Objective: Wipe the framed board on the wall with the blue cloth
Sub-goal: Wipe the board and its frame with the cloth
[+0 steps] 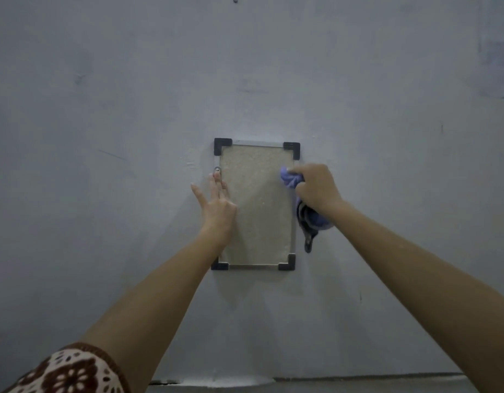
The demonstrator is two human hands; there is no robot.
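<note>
A small framed board [257, 211] hangs upright on the grey wall; it has a beige cork face, a thin metal frame and black corner caps. My left hand [216, 205] lies flat on the board's left edge with its fingers spread, the fingertips near a small metal fitting on the frame. My right hand [316, 187] is closed on the bunched blue cloth [290, 178] and presses it against the board's upper right edge. More of the cloth hangs dark below my wrist, over the right frame rail.
The grey painted wall [131, 109] fills the view, with a small screw [235, 0] high above the board. A pale ledge or skirting [358, 384] runs along the bottom. A patterned brown and white sleeve [69, 373] shows at the lower left.
</note>
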